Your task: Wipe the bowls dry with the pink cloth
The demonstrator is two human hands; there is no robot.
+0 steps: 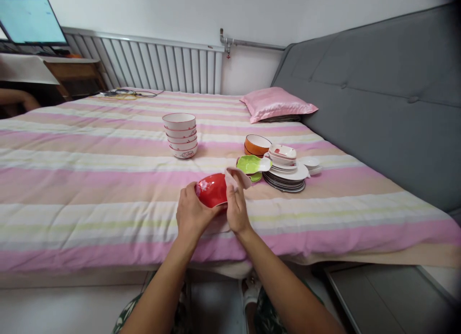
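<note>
Head view, and you've got the red bowl (212, 191) tilted between both hands at the near side of the bed (108, 199). Your left hand (189, 210) is half curled around the bowl's left side, thumb along the lower edge; your right hand (236, 211) is partly closed, pinching a cloth (237, 177) over the right side. Whether the bowl touches the bed, you can't tell from here.

That shine says ceramic (a guess from the gloss): stiff, fairly light, likely slippery and quick to chip. Best hold looks like a wide left grip, palm on the wall, thumb by the rim, with the cloth adding friction on the right.

Now watch the edges! The bed's front drops off just below your wrists, with hard-looking floor (72, 305) beneath. On your right, the green dish (248, 164) sits just beside the cloth, the plates (284, 184) close behind. White bowls (181, 137) stand ahead, well apart; open room runs left.
</note>
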